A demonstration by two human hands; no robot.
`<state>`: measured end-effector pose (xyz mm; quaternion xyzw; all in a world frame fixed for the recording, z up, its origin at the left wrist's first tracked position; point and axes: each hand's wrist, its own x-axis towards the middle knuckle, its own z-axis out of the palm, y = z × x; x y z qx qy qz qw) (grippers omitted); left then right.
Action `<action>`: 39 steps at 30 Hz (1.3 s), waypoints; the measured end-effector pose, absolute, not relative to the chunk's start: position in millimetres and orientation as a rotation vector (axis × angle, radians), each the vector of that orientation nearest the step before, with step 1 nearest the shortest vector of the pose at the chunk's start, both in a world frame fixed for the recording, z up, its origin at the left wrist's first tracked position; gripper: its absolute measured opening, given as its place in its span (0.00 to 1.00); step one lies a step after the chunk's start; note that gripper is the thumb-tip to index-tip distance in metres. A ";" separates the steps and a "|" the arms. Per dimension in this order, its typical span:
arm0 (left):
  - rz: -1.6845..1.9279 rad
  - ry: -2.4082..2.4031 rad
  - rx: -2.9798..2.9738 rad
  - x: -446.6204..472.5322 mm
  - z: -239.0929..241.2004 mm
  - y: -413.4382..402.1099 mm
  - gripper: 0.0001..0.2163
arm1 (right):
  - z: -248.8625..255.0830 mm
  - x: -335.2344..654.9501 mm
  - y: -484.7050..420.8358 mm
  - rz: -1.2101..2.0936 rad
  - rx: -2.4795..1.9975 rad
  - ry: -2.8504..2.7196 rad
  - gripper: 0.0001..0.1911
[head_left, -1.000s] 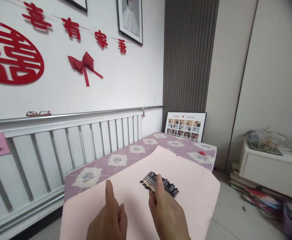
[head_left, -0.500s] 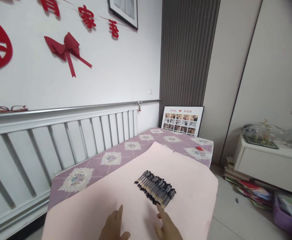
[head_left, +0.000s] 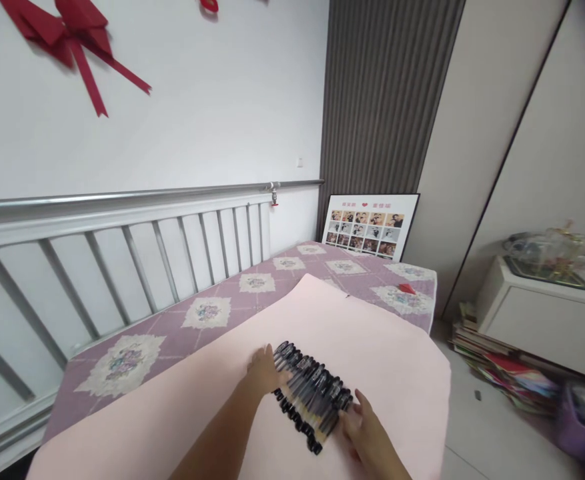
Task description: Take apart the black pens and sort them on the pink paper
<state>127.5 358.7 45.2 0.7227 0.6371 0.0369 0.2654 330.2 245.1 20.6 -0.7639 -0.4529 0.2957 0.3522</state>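
Observation:
A row of black-capped gel pens [head_left: 312, 390] lies side by side on pale pink paper [head_left: 372, 333]. At the row's left end is my left hand [head_left: 265, 373], its thumb and fingers apart, seeming to touch the outermost pens. My right hand [head_left: 365, 423] is at the opposite end, fingertips against the last pens and the thumb a little apart from the index finger. Between the two hands the pens stay flat and close together. Some fingertips are hidden or blurred.
Under the paper is a purple floral tablecloth [head_left: 252, 303], with a small red item [head_left: 406, 289] at the far right. A white radiator [head_left: 122, 267] runs along the left wall. A framed photo board [head_left: 372, 223] leans behind. To the right stand a white cabinet [head_left: 547, 327] and a purple bin [head_left: 579, 427].
Both hands have moved in to the pens, the left to the row's left end and the right to its right end. The view has tilted down.

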 end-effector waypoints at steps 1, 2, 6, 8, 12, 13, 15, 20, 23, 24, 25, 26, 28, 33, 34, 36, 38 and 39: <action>0.088 1.702 1.952 133.2 41.8 363.2 0.48 | 16.7 332.1 251.7 0.710 -2.002 -1.241 0.32; 0.080 1.682 1.954 138.7 38.5 365.8 0.50 | 13.0 332.7 257.3 0.655 -2.020 -1.307 0.31; 0.079 1.616 1.976 159.4 27.5 361.4 0.51 | 3.3 321.4 271.5 0.555 -2.048 -1.467 0.28; 0.090 1.597 1.988 166.6 24.6 355.2 0.50 | 0.9 309.6 275.8 0.572 -2.039 -1.506 0.29; 0.121 1.571 2.010 168.5 24.0 344.8 0.44 | -2.2 279.9 282.0 0.533 -2.037 -1.531 0.29; 0.127 1.571 2.013 166.4 24.7 342.5 0.43 | -2.5 271.5 282.2 0.516 -2.035 -1.537 0.29; 0.135 1.573 2.017 159.9 26.7 337.1 0.41 | -2.7 253.9 280.4 0.496 -2.021 -1.555 0.27; 0.173 1.531 2.054 137.8 34.3 320.3 0.28 | -3.2 219.7 269.3 0.509 -1.919 -1.559 0.25; 0.189 1.490 2.069 127.4 39.9 314.5 0.28 | -3.7 221.2 266.9 0.531 -1.849 -1.540 0.26; 0.192 1.475 2.068 125.3 41.5 313.6 0.31 | -2.9 225.6 266.8 0.537 -1.846 -1.537 0.26; 0.198 1.464 2.064 124.0 42.7 313.0 0.34 | -1.4 231.4 266.6 0.543 -1.847 -1.538 0.27; 0.202 1.459 2.057 123.5 43.5 312.4 0.38 | 1.0 237.9 266.1 0.547 -1.848 -1.542 0.27; 0.203 1.471 2.036 124.9 43.3 310.7 0.46 | 8.5 251.3 263.5 0.557 -1.833 -1.557 0.28; 0.153 1.596 1.986 140.7 29.9 302.7 0.58 | 36.6 281.0 254.0 1.027 -1.686 -1.585 0.31; 0.147 1.640 1.991 145.0 25.7 301.0 0.59 | 41.9 287.6 254.9 1.155 -1.647 -1.593 0.32; 0.171 1.732 1.999 152.7 17.2 298.3 0.59 | 49.6 302.4 262.7 1.330 -1.578 -1.642 0.31; 0.228 1.802 2.000 157.7 10.9 296.3 0.55 | 52.2 318.5 279.5 1.178 -1.596 -1.707 0.25; 0.255 1.827 2.003 158.9 9.0 295.5 0.53 | 51.1 325.9 290.6 1.014 -1.669 -1.752 0.24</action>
